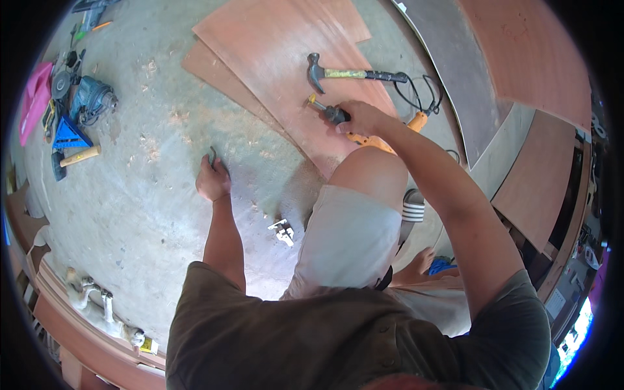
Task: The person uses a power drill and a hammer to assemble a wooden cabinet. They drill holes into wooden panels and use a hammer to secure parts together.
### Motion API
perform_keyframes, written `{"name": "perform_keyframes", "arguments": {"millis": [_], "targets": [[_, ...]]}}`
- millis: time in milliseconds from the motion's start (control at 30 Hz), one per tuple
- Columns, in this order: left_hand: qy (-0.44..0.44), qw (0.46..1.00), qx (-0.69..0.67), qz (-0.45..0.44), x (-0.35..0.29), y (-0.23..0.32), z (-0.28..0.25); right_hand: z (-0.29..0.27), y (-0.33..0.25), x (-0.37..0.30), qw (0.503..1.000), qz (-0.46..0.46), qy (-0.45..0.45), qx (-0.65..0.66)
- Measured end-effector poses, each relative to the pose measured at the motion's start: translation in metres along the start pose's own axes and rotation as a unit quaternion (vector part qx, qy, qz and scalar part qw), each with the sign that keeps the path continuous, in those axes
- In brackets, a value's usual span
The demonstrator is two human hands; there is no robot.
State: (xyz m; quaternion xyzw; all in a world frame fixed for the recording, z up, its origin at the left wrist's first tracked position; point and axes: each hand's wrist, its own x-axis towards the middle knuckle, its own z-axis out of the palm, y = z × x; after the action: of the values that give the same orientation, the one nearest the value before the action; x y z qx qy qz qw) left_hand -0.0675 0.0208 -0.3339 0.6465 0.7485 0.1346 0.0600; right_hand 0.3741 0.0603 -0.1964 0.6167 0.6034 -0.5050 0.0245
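My right hand (364, 119) is closed around the black front part of an orange-and-black power tool (370, 141), which has a yellow, disc-like tip. The tool is above a reddish plywood sheet (279, 58), beside my bent knee. A claw hammer (354, 74) with a yellow and black handle lies on the same sheet, just beyond that hand. Over the concrete floor, my left hand (213, 182) is closed on a small dark curved tool (212, 155), mostly hidden by the fingers. Small white metal fittings (283, 232) lie between that arm and my leg.
At the left lie a teal power tool (93, 101), a blue triangular square (69, 134), a mallet (81, 156) and a pink bag (36, 97). A pale furry animal (101, 309) lies at lower left. A dark cord (422, 91) loops near the hammer. More sheets (539, 175) stand right.
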Motion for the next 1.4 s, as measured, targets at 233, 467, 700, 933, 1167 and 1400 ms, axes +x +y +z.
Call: {"name": "perform_keyframes", "arguments": {"millis": [233, 467, 700, 933, 1167, 1400], "targets": [[-0.044, 0.999, -0.019, -0.01, 0.002, 0.001, -0.002, 0.002, 0.005, -0.006, 0.995, 0.08, 0.028, -0.053], [-0.08, 0.995, -0.053, -0.041, 0.001, 0.011, -0.013, -0.007, -0.02, -0.01, 0.978, 0.128, -0.009, -0.161], [-0.078, 0.996, -0.025, -0.04, 0.004, 0.017, -0.014, -0.016, -0.035, 0.002, 0.965, 0.085, -0.054, -0.241], [-0.063, 0.998, -0.01, -0.031, 0.001, 0.015, -0.013, -0.025, -0.049, 0.01, 0.973, 0.07, -0.142, -0.167], [-0.059, 0.998, -0.013, -0.014, 0.001, 0.018, -0.015, 0.005, -0.033, -0.015, 0.979, 0.136, 0.01, -0.151], [-0.114, 0.993, 0.007, -0.029, 0.005, 0.022, -0.025, 0.013, -0.019, -0.012, 0.98, 0.084, 0.053, -0.174]]}}
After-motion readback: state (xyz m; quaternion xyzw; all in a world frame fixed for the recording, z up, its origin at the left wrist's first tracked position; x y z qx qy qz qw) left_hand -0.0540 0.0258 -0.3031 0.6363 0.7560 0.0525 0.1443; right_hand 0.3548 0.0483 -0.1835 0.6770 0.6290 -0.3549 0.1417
